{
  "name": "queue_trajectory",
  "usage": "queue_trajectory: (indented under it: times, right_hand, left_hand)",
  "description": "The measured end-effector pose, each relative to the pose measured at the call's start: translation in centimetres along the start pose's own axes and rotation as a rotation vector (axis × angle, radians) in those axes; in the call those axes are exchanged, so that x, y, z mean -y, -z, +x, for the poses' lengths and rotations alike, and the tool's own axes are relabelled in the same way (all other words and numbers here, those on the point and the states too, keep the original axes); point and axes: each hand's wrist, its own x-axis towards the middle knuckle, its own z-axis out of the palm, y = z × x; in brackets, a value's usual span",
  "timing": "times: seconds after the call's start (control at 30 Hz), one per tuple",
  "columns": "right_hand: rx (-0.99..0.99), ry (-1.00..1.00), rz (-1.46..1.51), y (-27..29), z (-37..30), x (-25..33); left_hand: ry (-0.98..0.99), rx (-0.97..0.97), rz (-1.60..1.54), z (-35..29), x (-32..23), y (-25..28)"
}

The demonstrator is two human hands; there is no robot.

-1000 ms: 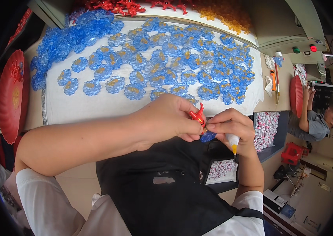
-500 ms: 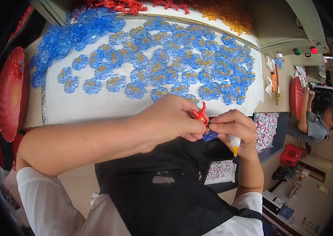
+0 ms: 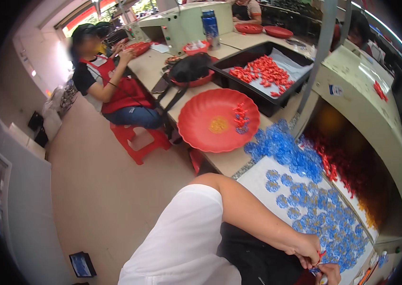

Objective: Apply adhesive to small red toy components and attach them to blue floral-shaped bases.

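My left hand (image 3: 307,249) is at the lower right, its fingers closed on a small red figurine (image 3: 322,257). Just below it, my right hand (image 3: 330,272) meets the figurine with closed fingers. A small white bottle (image 3: 324,280) shows in the right hand's grip, partly cut off by the picture's lower edge. Beyond both hands, many clear blue flower-shaped pieces (image 3: 335,236) with yellowish middles lie spread on a white sheet (image 3: 263,194).
A heap of blue pieces (image 3: 286,147) lies beside a red scalloped tray (image 3: 196,133). Farther off stands a black tray (image 3: 229,78) of red parts. A pale hooded booth (image 3: 362,99) rises at right. A person in a red apron (image 3: 125,92) sits at the left.
The view has swung far to the left, so my hands now appear at the lower right. The red figurine and the white bottle are still in my hands.
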Motion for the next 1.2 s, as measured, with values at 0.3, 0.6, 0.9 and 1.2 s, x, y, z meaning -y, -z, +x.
queue_trajectory:
  times: [0.3,0.6,0.9,1.2]
  right_hand:
    - [0.04,0.111,0.025,1.0,2.7,1.8]
    - [0.049,0.072,0.033,1.1,2.6,1.7]
    - [0.047,0.043,0.074,1.5,2.4,0.9]
    - [-0.001,0.045,0.021,2.3,1.9,1.9]
  left_hand:
    - [-0.081,-0.026,-0.005,-1.8,-1.5,-0.2]
    - [-0.087,-0.02,-0.013,-2.0,-1.8,-0.1]
    - [-0.07,-0.004,0.004,-1.3,-1.9,-0.2]
    - [-0.076,0.032,0.011,-1.3,-2.1,-1.0]
